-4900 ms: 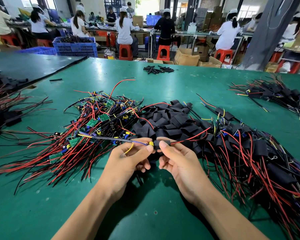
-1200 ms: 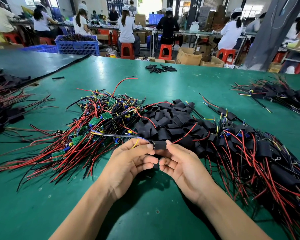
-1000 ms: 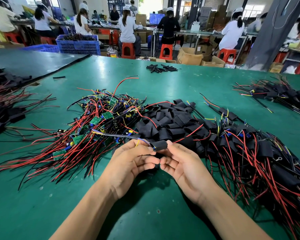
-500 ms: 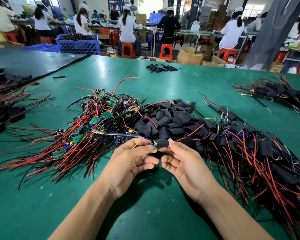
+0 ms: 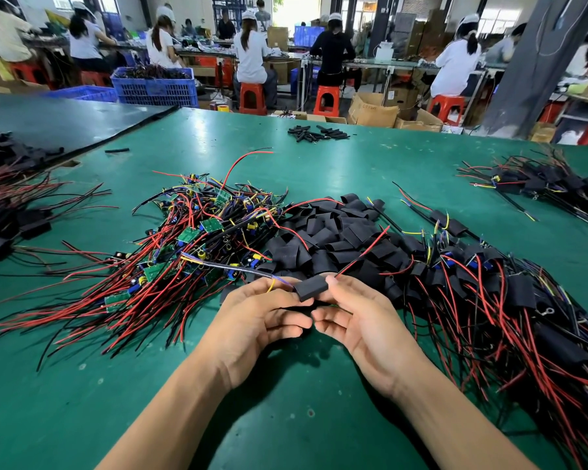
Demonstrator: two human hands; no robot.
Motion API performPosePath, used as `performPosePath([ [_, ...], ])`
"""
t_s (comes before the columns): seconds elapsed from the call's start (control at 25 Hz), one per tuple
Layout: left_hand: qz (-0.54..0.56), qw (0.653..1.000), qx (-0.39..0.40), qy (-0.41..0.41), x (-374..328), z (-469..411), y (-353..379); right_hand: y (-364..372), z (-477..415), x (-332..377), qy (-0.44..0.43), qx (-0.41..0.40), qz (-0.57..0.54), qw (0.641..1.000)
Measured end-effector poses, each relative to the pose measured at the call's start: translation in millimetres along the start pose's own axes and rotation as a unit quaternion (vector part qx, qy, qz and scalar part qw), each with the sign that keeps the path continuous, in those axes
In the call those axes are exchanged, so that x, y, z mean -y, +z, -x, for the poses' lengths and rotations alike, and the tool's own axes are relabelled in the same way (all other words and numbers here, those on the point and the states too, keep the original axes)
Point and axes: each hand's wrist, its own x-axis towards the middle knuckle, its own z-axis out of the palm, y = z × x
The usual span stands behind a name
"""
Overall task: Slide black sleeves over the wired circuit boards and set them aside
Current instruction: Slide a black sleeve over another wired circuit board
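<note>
Above the green table [image 5: 286, 418], left hand [image 5: 255, 320] pinches the wires [image 5: 238, 268], right hand [image 5: 357, 320] the black sleeve [image 5: 311, 288]; a straight pull should seat it squarely.

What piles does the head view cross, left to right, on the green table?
Dark sleeved bundles with red wires at the left edge → tangle of bare green circuit boards with red and black wires → heap of empty black sleeves → pile of black-sleeved wired boards.
</note>
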Motion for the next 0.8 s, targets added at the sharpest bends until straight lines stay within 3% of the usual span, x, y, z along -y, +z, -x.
performPosePath([
  [0.32, -0.003, 0.999, -0.016, 0.047, 1.2, -0.4, 2.6, -5.6, -2.7, 0.6, -0.067, -0.013, 0.058, 0.996],
  [0.72, -0.073, 0.992, 0.029, 0.103, 1.8, 2.5, 2.4, -18.3, 2.9, 17.0, 0.047, 0.144, 0.162, 0.975],
  [0.8, -0.069, 0.991, 0.039, 0.106, 1.8, 2.5, 2.3, -18.2, 4.3, 18.5, 0.028, 0.159, 0.176, 0.971],
])
